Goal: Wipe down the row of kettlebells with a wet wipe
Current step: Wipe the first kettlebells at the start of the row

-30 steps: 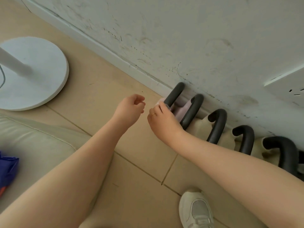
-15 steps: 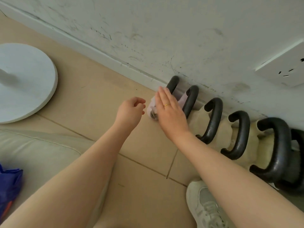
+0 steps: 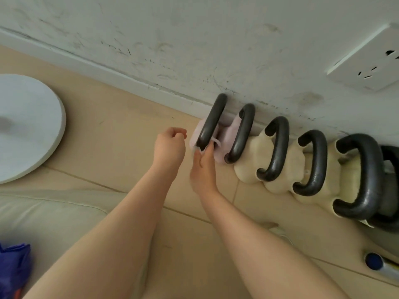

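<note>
A row of kettlebells with black handles stands on the floor against the white wall. The leftmost kettlebell [image 3: 210, 123] and the one beside it [image 3: 239, 134] have pale pink bodies; the following ones [image 3: 274, 149] are cream. My right hand [image 3: 203, 167] presses a small white wet wipe [image 3: 216, 143] against the lower end of the leftmost handle, fingertips on it. My left hand [image 3: 170, 145] hovers just left of that kettlebell, loosely curled, holding nothing that I can see.
A round white fan base [image 3: 28, 126] sits on the tiled floor at the left. A cream cushion [image 3: 43, 216] and a blue cloth [image 3: 13, 270] lie at the lower left. A wall socket [image 3: 367, 63] is at the upper right.
My right hand slid from on top of the first kettlebell down to the lower end of its handle, the wipe now showing at the fingertips. The view has shifted to the right.
</note>
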Tool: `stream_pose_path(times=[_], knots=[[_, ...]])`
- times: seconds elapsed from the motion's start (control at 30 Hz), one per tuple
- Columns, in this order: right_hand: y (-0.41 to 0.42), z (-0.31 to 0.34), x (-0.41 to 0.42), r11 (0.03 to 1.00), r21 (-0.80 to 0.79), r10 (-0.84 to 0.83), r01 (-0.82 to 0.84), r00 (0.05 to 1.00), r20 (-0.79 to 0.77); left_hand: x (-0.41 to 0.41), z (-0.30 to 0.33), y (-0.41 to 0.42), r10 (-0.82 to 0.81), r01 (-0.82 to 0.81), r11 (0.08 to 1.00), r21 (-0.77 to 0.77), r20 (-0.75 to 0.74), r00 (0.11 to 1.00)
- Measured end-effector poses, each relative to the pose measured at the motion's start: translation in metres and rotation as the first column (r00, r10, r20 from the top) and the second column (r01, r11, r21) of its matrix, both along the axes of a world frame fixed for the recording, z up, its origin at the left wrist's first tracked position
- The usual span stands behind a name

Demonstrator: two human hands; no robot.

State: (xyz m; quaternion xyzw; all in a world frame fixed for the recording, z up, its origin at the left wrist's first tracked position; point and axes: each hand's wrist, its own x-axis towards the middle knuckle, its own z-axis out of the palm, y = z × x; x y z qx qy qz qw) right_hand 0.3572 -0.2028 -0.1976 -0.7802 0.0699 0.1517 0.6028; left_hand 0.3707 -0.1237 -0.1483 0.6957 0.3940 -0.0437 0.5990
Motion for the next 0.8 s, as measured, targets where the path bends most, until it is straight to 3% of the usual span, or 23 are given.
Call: stream_pose_path(times=[0.1, 0.23, 0.4, 0.67, 0.8], knots=[[0.008, 0.017, 0.026, 0.975, 0.148, -0.162, 0.168, 0.986, -0.051, 0.0, 0.001, -0.001, 0.005, -0.005, 1.0, 0.008, 0.024, 1.0], [0.005, 0.024, 0.041, 0.942, 0.222, -0.196, 0.25, 0.951, -0.239, 0.0, -0.003, 0.003, 0.059, -0.058, 0.998, -0.012, 0.047, 0.997], [0.006, 0.016, 0.024, 0.983, 0.098, -0.135, 0.153, 0.976, -0.17, 0.004, 0.0, 0.002, 0.096, -0.095, 0.994, -0.059, 0.027, 0.995], [0.0, 0.05, 0.106, 0.98, -0.127, -0.186, 0.154, 0.938, -0.294, 0.012, -0.002, -0.002, -0.038, 0.039, 0.998, -0.046, 0.036, 0.999], [0.003, 0.062, 0.138, 0.991, -0.082, -0.133, 0.109, 0.908, -0.397, 0.02, 0.0, -0.007, -0.123, 0.123, 0.992, 0.034, 0.015, 0.992]])
